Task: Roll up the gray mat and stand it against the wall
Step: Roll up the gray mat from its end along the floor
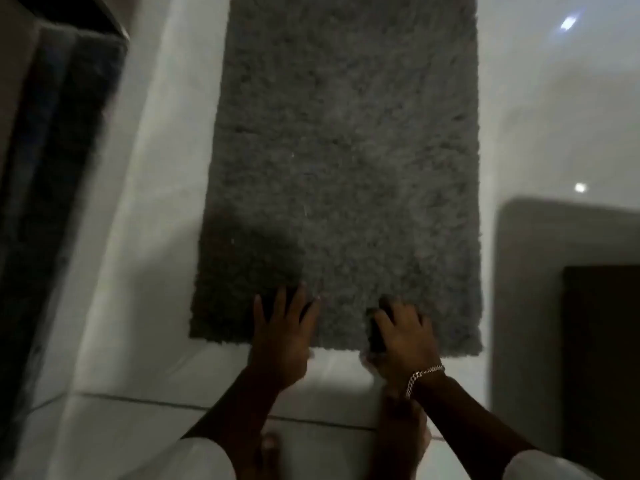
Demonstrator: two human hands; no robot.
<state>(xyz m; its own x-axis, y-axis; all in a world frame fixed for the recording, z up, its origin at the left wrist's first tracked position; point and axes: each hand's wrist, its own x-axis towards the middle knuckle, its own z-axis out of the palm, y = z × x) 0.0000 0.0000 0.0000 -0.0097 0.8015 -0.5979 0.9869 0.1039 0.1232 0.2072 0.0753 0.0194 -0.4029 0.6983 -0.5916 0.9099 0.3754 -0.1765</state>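
A shaggy gray mat [346, 150] lies flat on the white tiled floor, stretching away from me. My left hand [282, 336] rests on its near edge with the fingers spread over the pile. My right hand [403, 341], with a silver bracelet at the wrist, sits on the same edge a little to the right; its fingers curl into the pile and the edge looks slightly lifted under the thumb. No part of the mat is rolled.
A dark cabinet or door frame [59, 168] runs along the left. A gray mat or pad with rounded corners [540, 258] and a dark panel [602, 358] lie at the right. My bare feet [270, 448] show below the arms on the white tiles [156, 341].
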